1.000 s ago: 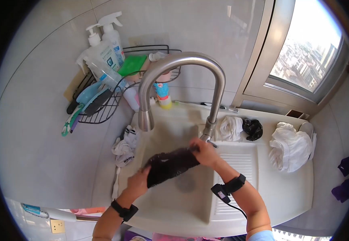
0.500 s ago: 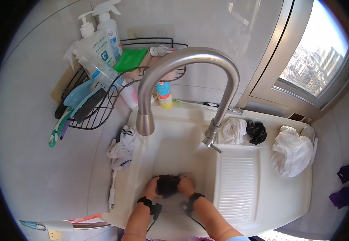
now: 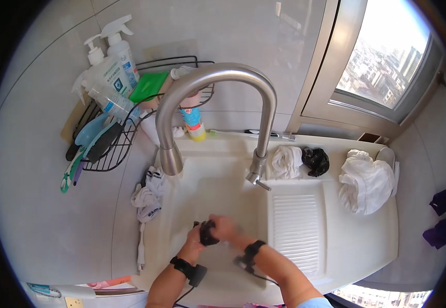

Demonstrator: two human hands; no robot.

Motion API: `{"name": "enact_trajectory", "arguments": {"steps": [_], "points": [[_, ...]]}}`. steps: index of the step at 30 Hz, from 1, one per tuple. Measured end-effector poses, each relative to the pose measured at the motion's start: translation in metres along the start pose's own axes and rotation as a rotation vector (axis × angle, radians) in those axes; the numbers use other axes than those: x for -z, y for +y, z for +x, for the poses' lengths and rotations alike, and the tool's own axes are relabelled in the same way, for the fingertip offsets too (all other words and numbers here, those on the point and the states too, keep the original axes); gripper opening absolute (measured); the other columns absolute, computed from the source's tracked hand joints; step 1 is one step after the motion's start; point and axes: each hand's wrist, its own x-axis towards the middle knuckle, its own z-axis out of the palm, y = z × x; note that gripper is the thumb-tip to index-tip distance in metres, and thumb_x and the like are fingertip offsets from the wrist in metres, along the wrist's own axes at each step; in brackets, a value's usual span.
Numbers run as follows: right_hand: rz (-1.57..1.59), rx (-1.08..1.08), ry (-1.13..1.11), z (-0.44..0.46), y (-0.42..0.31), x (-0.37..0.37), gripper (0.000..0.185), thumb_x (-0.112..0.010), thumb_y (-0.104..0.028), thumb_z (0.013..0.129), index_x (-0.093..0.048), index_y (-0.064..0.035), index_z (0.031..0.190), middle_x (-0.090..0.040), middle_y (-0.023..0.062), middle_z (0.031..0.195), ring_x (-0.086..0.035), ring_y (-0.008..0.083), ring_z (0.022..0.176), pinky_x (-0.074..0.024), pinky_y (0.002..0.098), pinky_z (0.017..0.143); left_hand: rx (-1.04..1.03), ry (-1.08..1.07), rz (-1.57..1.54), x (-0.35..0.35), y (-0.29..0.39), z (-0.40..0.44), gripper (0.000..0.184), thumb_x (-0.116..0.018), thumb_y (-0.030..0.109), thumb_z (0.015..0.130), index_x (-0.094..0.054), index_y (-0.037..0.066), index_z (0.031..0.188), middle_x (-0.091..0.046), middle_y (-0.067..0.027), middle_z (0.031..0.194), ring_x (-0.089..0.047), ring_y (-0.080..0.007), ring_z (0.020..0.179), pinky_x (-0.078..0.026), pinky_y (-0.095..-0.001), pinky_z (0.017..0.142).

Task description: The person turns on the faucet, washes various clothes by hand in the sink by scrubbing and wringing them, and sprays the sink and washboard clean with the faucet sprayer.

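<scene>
The dark cloth [image 3: 208, 233], bunched over the basin [image 3: 182, 277], is gripped by the left hand [image 3: 193, 240] and pinched by the right hand [image 3: 224, 227]; soft, probably slippery and water-heavy, it is best taken by a thick fold. Beyond the grip, bottles [image 3: 111, 72] are held in the wire rack [image 3: 111, 165].

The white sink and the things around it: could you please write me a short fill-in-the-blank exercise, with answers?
The left hand and right hand hold a bunched cloth coloured ____. The curved silver metal faucet stands to the ____ of the ribbed white washboard. The large crumpled white cloth lies to the ____ of the small crumpled black cloth.
Answers: black; left; right.
</scene>
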Motion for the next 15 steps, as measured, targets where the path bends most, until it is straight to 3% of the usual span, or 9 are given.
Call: {"name": "enact_trajectory", "arguments": {"steps": [2,3,6,9,12,14,15], "points": [[-0.142,-0.068,-0.002,0.015,0.042,0.000,0.032,-0.059,-0.016,0.062,-0.055,-0.0079,0.092,-0.059,0.0156,0.088,-0.055,0.0356,0.085,-0.0445,0.0415,0.075,0.170,0.113,-0.279,0.016,-0.012,0.021,0.033,-0.060,0.024,0.075,-0.053,0.002,0.098,-0.057,-0.0051,0.095,-0.058,-0.0152,0.081,-0.049,-0.0302,0.064],[-0.218,-0.073,0.046,0.020,0.062,-0.008,0.035,-0.060,-0.016,0.062,-0.055,-0.0091,0.096,-0.058,0.0145,0.094,-0.054,0.0347,0.090,-0.0434,0.0409,0.079,0.259,0.293,-0.152,0.021,-0.010,0.020,0.037,-0.059,0.025,0.075,-0.051,0.005,0.105,-0.056,-0.0094,0.101,-0.057,-0.0192,0.085,-0.049,-0.0366,0.067],[-0.677,-0.124,0.209,0.013,0.081,-0.016,0.045,-0.061,-0.016,0.063,-0.053,-0.0109,0.107,-0.056,0.0122,0.104,-0.049,0.0319,0.102,-0.0396,0.0395,0.086,0.246,0.404,-0.074,0.035,-0.020,0.017,0.045,-0.059,0.029,0.075,-0.047,0.009,0.113,-0.051,-0.0135,0.109,-0.053,-0.0295,0.094,-0.046,-0.0485,0.073],[-0.789,-0.243,0.387,0.006,0.117,-0.066,0.042,-0.061,-0.017,0.064,-0.057,-0.0107,0.105,-0.057,0.0103,0.102,-0.048,0.0284,0.104,-0.0379,0.0383,0.088,0.358,0.651,0.043,0.041,-0.028,0.014,0.050,-0.059,0.032,0.075,-0.043,0.012,0.119,-0.047,-0.0154,0.114,-0.046,-0.0406,0.100,-0.041,-0.0595,0.077],[-0.598,-0.309,-0.490,0.032,0.121,-0.087,0.031,-0.053,-0.015,0.071,-0.059,-0.0073,0.100,-0.053,0.0156,0.109,-0.051,0.0332,0.098,-0.0402,0.0432,0.085,0.396,0.585,-0.126,0.026,-0.018,0.007,0.055,-0.060,0.035,0.074,-0.042,0.013,0.121,-0.044,-0.0154,0.118,-0.043,-0.0465,0.099,-0.038,-0.0630,0.079],[-0.006,-0.122,-0.360,0.029,0.084,-0.076,0.028,-0.063,-0.022,0.063,-0.064,-0.0054,0.085,-0.058,0.0133,0.100,-0.047,0.0329,0.103,-0.0372,0.0408,0.089,0.440,0.455,-0.258,0.020,0.001,0.003,0.052,-0.059,0.035,0.076,-0.043,0.010,0.119,-0.047,-0.0160,0.115,-0.046,-0.0420,0.099,-0.040,-0.0579,0.081],[0.082,0.053,-0.247,0.026,0.081,-0.090,0.029,-0.062,-0.021,0.063,-0.062,-0.0048,0.087,-0.057,0.0134,0.103,-0.047,0.0335,0.102,-0.0375,0.0409,0.088,0.463,0.382,-0.323,0.017,0.008,0.000,0.051,-0.058,0.035,0.077,-0.044,0.008,0.118,-0.048,-0.0163,0.113,-0.048,-0.0398,0.099,-0.042,-0.0554,0.082]]}}
